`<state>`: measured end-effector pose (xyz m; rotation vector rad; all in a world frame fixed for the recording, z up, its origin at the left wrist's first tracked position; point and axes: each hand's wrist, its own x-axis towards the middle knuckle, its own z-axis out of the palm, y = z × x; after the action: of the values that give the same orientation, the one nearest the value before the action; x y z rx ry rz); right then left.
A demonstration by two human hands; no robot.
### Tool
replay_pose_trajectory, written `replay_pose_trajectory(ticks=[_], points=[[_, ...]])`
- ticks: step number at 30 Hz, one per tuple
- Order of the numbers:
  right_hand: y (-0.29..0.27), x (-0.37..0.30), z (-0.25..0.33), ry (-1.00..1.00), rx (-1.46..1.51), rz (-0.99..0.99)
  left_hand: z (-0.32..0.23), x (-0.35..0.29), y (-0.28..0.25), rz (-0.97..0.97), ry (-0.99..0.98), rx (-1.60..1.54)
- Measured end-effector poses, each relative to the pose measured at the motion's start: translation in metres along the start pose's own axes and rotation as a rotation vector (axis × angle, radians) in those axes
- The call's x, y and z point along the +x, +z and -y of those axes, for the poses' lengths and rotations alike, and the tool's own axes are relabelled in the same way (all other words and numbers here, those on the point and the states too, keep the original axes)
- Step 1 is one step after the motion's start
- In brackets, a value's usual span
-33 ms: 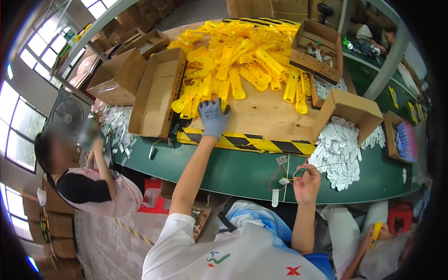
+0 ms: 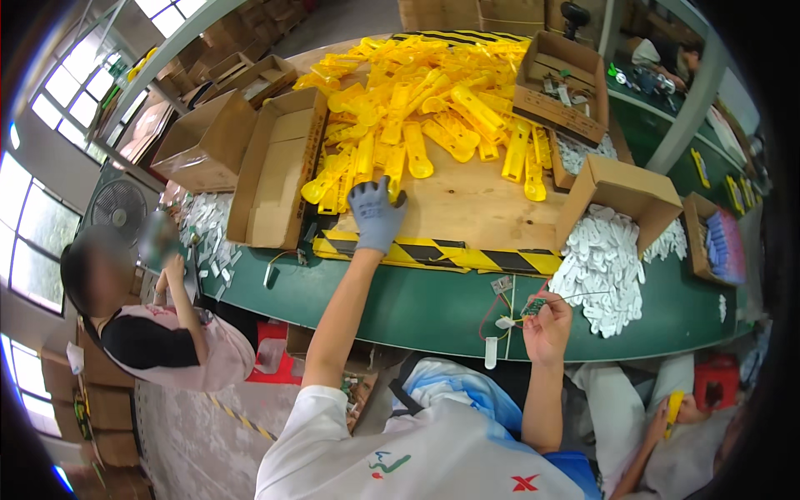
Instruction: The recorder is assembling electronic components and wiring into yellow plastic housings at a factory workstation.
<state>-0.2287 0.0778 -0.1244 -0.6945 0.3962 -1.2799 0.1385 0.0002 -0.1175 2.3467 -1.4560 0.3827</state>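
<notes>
My left hand (image 2: 377,218), in a grey glove with dark fingertips, reaches over the wooden board to the near edge of a heap of yellow plastic casings (image 2: 414,152). Its thumb stands apart from the fingers, which lie at the lower end of one casing; I see no firm hold. My bare right hand (image 2: 547,332) pinches a small green circuit board (image 2: 534,307) above the table's front edge. Red, yellow and black wires run from the board. A small white part (image 2: 505,322) and a white oblong piece (image 2: 491,352) hang beside it.
Black-and-yellow tape (image 2: 433,253) edges the wooden board (image 2: 475,218). White plastic pieces (image 2: 602,275) spill from a tipped carton (image 2: 621,193) at right. An open carton (image 2: 279,167) stands left of the heap. Co-workers sit at left (image 2: 167,333) and lower right (image 2: 650,433).
The whole view has shifted very slightly. My left hand stays at the heap's near edge, and my right hand keeps its pinch on the circuit board.
</notes>
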Motion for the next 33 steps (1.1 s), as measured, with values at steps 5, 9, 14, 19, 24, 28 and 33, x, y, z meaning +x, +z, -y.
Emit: replay_pose_trajectory(ticks=[5, 9, 14, 19, 24, 28, 33], points=[[0.001, 0.015, 0.001, -0.013, -0.002, 0.072, 0.016, -0.043, -0.057, -0.388, 0.051, -0.665], [0.02, 0.03, 0.003, -0.033, -0.101, 0.083, 0.003, -0.055, -0.081, -0.459, -0.088, -1.506], [0.063, 0.053, 0.01, -0.007, -0.292, 0.262, -0.008, -0.046, -0.078, 0.214, -0.33, -2.644], [0.092, 0.087, 0.027, 0.049, -0.543, 0.254, -0.07, -0.048, -0.097, 0.537, -0.496, -2.25], [0.114, 0.131, 0.044, -0.035, -0.536, 0.25, -0.122, -0.033, -0.117, 0.502, -0.226, -2.133], [0.126, 0.149, 0.061, -0.046, -0.551, 0.251, -0.146, -0.018, -0.129, 0.453, -0.156, -2.141], [0.127, 0.162, 0.066, -0.133, -0.563, 0.251, -0.15, -0.007, -0.134, 0.515, -0.163, -2.184]])
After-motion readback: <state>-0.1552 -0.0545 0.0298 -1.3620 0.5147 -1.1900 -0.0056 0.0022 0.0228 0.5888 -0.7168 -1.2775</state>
